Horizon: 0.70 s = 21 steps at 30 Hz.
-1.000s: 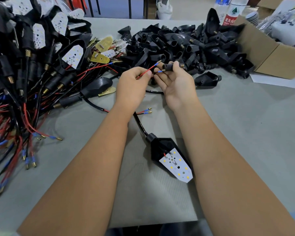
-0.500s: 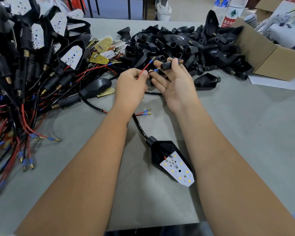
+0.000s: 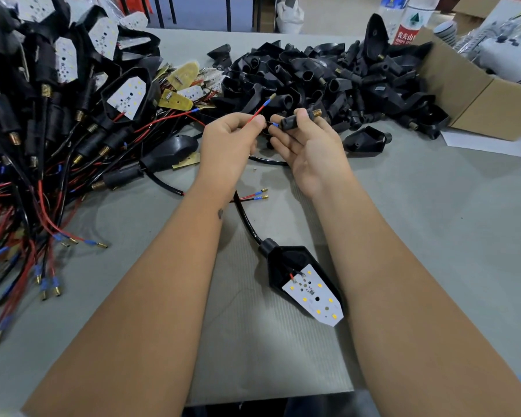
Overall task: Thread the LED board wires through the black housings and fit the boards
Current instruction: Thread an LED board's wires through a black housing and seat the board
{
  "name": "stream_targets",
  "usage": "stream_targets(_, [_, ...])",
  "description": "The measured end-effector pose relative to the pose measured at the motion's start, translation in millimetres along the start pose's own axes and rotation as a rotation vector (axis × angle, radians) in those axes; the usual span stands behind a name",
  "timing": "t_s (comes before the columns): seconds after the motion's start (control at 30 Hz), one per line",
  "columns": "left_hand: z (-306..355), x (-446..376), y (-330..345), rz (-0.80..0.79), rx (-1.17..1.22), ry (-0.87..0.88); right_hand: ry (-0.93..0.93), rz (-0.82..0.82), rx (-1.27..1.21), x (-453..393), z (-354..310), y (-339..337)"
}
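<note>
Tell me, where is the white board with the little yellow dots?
In the head view, the white LED board lies low and centre on the table, sitting in a black housing between the person's forearms.

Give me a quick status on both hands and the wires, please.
Left hand pinching red wire. Right hand holding black stem piece, blue-tipped wire at its mouth. Nothing blocking.

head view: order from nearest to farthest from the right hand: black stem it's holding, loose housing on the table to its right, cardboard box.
1. Black stem: held in the right hand, at its fingertips.
2. Loose housing: on the table, just right of that hand.
3. Cardboard box: far right, beyond the housing.
</note>
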<state>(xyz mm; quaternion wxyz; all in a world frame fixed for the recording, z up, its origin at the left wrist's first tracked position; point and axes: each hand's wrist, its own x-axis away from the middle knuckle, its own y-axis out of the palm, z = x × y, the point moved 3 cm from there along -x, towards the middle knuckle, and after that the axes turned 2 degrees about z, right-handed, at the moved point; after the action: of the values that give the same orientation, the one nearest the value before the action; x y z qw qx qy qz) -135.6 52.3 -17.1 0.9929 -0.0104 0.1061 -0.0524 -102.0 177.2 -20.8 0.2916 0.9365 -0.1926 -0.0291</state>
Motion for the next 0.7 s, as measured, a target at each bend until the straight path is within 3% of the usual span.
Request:
stream_targets(0.47, [3.2, 3.3, 6.1, -0.052, -0.086, 0.05, -0.017, -0.038, 0.127, 3.5, -1.5, 3.0])
stream_targets(0.7, [0.4, 0.2, 3.2, -0.004, -0.071, -0.088, -0.063, -0.044, 0.302, 5.7, -0.3, 5.9])
